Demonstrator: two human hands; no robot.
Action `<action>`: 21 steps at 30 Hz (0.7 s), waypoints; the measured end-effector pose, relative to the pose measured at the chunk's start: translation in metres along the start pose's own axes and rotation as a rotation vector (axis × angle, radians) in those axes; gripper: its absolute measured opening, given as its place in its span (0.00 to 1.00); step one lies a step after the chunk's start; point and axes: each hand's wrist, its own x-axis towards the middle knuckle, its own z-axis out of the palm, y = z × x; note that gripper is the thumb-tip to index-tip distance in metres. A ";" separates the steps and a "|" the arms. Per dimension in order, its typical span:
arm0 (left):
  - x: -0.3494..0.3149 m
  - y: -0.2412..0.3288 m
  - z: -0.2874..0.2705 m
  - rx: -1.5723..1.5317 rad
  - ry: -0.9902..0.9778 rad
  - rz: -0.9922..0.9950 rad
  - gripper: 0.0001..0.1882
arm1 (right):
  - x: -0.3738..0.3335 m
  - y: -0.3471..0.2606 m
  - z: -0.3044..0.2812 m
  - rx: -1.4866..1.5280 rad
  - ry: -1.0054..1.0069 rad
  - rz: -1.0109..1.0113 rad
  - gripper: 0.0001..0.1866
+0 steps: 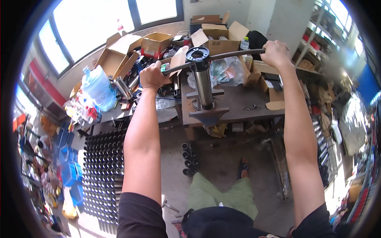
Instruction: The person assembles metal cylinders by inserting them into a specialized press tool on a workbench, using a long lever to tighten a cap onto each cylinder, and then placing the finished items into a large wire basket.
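Observation:
An upright metal cylinder [203, 85] with a black ring-shaped top [197, 53] stands in a bench vise [209, 115] at the workbench's front edge. A long dark two-armed bar [234, 53] reaches out to both sides at the cylinder's top. My left hand [154, 76] is closed round the bar's left end. My right hand [276, 54] grips its right end, farther from the cylinder. Both arms are stretched forward. How the bar joins the black top cannot be made out.
On the workbench [246, 111] lie cardboard boxes [220, 39], a clear plastic bag [228, 71] and a large blue water bottle [98, 87]. Rows of dark tubes [102, 170] stand on the floor at left, and several black tubes [189, 158] stand below the vise.

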 end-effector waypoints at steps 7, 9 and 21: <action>0.031 -0.020 0.042 -0.151 0.101 0.185 0.15 | -0.054 -0.010 -0.008 0.015 0.092 0.145 0.15; 0.031 -0.036 0.047 -0.158 0.021 0.199 0.15 | -0.065 -0.031 -0.013 -0.008 0.098 0.126 0.11; 0.002 0.141 -0.079 -0.416 -0.358 0.909 0.30 | -0.045 0.012 0.024 0.547 -0.194 -0.018 0.09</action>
